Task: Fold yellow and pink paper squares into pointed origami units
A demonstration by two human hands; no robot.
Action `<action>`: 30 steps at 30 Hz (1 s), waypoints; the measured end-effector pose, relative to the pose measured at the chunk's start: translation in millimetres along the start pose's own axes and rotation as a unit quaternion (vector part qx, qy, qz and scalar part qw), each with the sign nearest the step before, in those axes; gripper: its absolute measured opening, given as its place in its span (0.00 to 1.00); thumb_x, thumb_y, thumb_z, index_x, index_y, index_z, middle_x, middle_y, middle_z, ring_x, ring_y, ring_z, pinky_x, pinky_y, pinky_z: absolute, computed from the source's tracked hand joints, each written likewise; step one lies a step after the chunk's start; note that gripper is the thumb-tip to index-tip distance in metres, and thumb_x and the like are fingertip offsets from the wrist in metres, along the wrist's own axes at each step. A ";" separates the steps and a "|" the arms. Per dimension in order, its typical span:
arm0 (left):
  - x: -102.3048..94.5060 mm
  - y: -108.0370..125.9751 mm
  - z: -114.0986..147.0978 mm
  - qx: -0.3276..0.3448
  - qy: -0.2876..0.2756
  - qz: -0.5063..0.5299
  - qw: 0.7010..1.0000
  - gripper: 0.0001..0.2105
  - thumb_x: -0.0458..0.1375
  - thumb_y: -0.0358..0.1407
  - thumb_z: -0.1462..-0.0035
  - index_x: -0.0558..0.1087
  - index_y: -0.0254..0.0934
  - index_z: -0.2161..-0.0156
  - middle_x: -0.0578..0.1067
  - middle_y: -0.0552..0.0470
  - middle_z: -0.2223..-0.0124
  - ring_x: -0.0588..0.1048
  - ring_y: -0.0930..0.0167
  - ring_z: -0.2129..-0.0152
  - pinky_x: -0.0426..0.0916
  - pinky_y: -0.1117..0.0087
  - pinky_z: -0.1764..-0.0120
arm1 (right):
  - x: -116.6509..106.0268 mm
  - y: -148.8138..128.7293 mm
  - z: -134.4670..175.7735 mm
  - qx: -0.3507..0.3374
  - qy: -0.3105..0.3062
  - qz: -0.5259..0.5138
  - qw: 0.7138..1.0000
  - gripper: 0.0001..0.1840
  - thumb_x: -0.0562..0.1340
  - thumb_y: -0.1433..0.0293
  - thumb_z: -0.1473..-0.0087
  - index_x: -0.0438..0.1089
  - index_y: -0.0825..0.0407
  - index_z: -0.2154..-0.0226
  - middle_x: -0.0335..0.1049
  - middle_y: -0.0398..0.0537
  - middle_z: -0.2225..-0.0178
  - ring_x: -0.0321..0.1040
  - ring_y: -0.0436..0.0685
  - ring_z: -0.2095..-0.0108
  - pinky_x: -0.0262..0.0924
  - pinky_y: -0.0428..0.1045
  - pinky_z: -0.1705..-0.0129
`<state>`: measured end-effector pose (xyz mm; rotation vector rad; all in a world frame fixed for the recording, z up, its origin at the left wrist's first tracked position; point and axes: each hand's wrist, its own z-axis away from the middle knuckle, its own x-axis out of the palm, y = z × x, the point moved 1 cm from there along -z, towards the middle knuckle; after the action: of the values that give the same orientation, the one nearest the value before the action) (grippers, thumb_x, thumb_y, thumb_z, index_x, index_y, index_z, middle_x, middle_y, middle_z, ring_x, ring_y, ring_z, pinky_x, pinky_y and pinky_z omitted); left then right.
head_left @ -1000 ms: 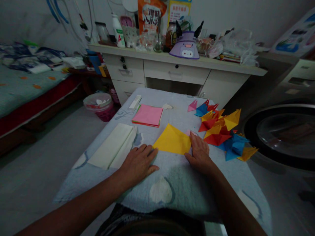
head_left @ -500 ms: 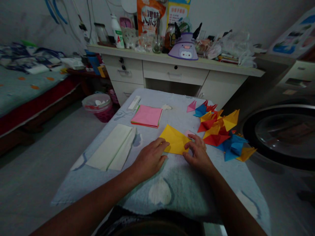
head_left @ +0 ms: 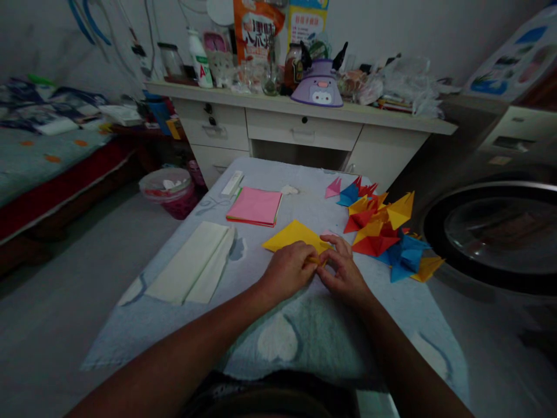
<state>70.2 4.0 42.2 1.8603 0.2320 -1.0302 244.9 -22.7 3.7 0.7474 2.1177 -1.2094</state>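
Observation:
A yellow sheet of origami paper (head_left: 292, 233) lies on the cloth-covered table, partly hidden by my fingers. My left hand (head_left: 292, 268) is closed, its thumb and fingertips pinching the paper's near edge. Close beside it, my right hand (head_left: 342, 268) pinches the same edge at its right part, the fingertips of both hands almost touching. Past my right hand rests a heap of folded paper cranes (head_left: 378, 223) in yellow, red, blue and pink. Beyond the left hand is a stack of square paper (head_left: 256, 205) with a pink sheet on top.
A folded pale cloth or tissue (head_left: 191, 261) lies on the table's left, with a small white box (head_left: 232, 183) farther back. Behind stands a white desk (head_left: 302, 123) crowded with jars and bags. A waste bin (head_left: 167, 191) is at the left, a washing machine (head_left: 491, 220) at the right.
My left hand has moved right, close to my right hand. The yellow paper now shows a long left point, and its near edge is pinched by both hands. The view has shifted slightly.

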 end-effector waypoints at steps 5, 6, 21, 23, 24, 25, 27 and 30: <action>-14.1 -2.1 12.4 0.048 0.027 0.037 0.998 0.05 0.53 0.27 0.45 0.68 0.38 0.68 0.71 0.53 0.65 0.71 0.70 0.65 0.64 0.70 0.63 | 2.7 2.9 0.9 -0.011 0.025 0.057 0.998 0.27 0.65 0.65 0.55 0.62 0.48 0.50 0.53 0.57 0.40 0.49 0.69 0.39 0.47 0.65 0.40; -17.6 -4.0 15.4 0.063 0.025 0.049 0.997 0.05 0.53 0.26 0.45 0.68 0.37 0.68 0.71 0.52 0.65 0.71 0.70 0.64 0.64 0.70 0.62 | 2.3 4.2 1.0 -0.010 0.036 0.073 0.997 0.29 0.64 0.66 0.55 0.61 0.48 0.49 0.52 0.57 0.40 0.49 0.69 0.39 0.48 0.66 0.41; -34.7 -59.2 35.8 0.111 0.045 0.079 0.990 0.06 0.52 0.24 0.43 0.67 0.37 0.65 0.71 0.48 0.55 0.71 0.70 0.54 0.66 0.67 0.53 | -10.3 9.2 4.4 -0.077 0.101 0.145 0.981 0.14 0.59 0.77 0.56 0.72 0.47 0.66 0.56 0.49 0.42 0.50 0.70 0.41 0.46 0.67 0.43; -31.4 -65.2 37.0 0.098 0.050 0.012 0.994 0.06 0.52 0.24 0.42 0.67 0.37 0.65 0.70 0.47 0.53 0.71 0.69 0.55 0.67 0.67 0.54 | -6.5 8.0 4.4 -0.084 0.079 0.148 0.982 0.13 0.60 0.78 0.58 0.72 0.48 0.68 0.58 0.50 0.43 0.49 0.70 0.40 0.47 0.67 0.43; -29.5 -67.7 37.9 0.095 0.050 -0.022 0.994 0.06 0.52 0.24 0.42 0.68 0.37 0.64 0.70 0.47 0.53 0.71 0.69 0.56 0.68 0.67 0.55 | -3.8 7.9 4.5 -0.087 0.063 0.148 0.983 0.13 0.60 0.79 0.59 0.71 0.48 0.69 0.61 0.50 0.44 0.50 0.70 0.40 0.47 0.67 0.43; -27.8 -69.6 38.9 0.096 0.050 -0.055 0.993 0.06 0.52 0.25 0.41 0.68 0.37 0.64 0.71 0.47 0.53 0.71 0.69 0.56 0.68 0.66 0.54 | -0.8 8.0 4.6 -0.091 0.045 0.146 0.984 0.13 0.60 0.79 0.59 0.71 0.48 0.69 0.63 0.50 0.45 0.50 0.69 0.41 0.46 0.66 0.43; -25.2 -72.1 41.0 0.098 0.049 -0.118 0.987 0.06 0.51 0.25 0.40 0.69 0.36 0.65 0.71 0.46 0.52 0.71 0.67 0.55 0.68 0.63 0.52 | 6.0 9.6 5.1 -0.095 0.007 0.138 0.986 0.14 0.60 0.80 0.60 0.71 0.48 0.69 0.69 0.49 0.50 0.53 0.68 0.42 0.43 0.67 0.41; -24.5 -72.9 43.6 0.089 0.046 -0.181 0.978 0.07 0.52 0.25 0.41 0.71 0.36 0.65 0.72 0.46 0.51 0.70 0.65 0.54 0.68 0.61 0.52 | 15.1 13.5 5.7 -0.100 -0.027 0.131 0.986 0.20 0.59 0.81 0.58 0.73 0.46 0.63 0.73 0.46 0.54 0.57 0.66 0.44 0.41 0.67 0.41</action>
<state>-9.4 12.8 4.7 2.0791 0.5661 -1.2430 245.6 -19.2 -17.0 0.8594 1.9874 -0.8551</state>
